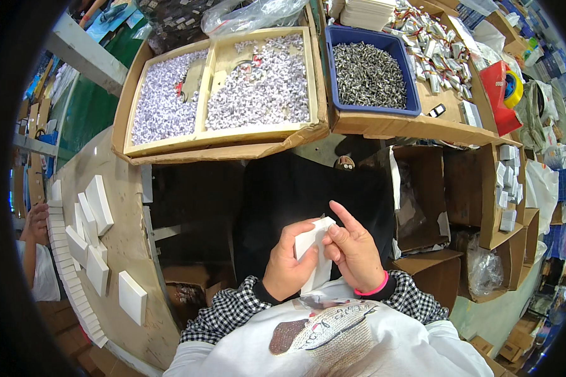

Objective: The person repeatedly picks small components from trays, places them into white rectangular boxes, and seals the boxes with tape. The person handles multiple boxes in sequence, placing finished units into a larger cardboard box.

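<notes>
A small flat white box [309,237] is held upright in front of my chest. My left hand [283,267] wraps around its left side, with the thumb across its face. My right hand [358,256] is at the box's upper right edge, thumb and curled fingers pinching there while the index finger points up and away. Whether anything tiny sits between those right fingertips I cannot make out. On the board to my left lie several similar white boxes [132,298], some overlapping. Beside them, a long row of white boxes [71,276] stands packed along the board's outer edge.
Ahead is a divided wooden tray [202,94] of small white parts. A blue bin [372,32] of metal pieces stands right of it, near a red tape dispenser [498,100]. Open cardboard boxes [424,264] are at right. Another person's hand [36,221] touches the row at far left.
</notes>
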`<action>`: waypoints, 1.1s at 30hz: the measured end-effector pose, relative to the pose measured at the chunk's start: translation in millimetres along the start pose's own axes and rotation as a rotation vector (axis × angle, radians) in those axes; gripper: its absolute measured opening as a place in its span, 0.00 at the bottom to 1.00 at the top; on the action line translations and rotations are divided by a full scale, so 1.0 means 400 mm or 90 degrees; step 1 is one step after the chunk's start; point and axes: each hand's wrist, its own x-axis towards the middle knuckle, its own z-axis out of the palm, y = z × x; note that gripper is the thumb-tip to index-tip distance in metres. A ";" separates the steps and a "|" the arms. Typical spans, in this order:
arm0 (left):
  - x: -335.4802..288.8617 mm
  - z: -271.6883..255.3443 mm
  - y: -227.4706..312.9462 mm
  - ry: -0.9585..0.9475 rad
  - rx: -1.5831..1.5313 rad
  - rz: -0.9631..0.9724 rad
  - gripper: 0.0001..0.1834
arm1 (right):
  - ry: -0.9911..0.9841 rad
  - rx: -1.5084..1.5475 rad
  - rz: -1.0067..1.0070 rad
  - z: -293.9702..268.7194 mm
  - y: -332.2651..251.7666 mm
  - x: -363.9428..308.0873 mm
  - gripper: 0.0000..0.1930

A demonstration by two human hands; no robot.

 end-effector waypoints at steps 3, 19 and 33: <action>0.000 0.000 0.007 0.002 0.044 0.020 0.24 | -0.004 -0.012 0.003 0.002 0.000 0.000 0.31; 0.015 -0.001 0.038 0.018 0.132 0.021 0.29 | 0.024 -0.120 -0.054 0.016 0.002 -0.001 0.24; 0.029 -0.026 0.007 0.034 0.090 0.039 0.12 | 0.010 -0.325 0.088 -0.001 -0.025 0.005 0.30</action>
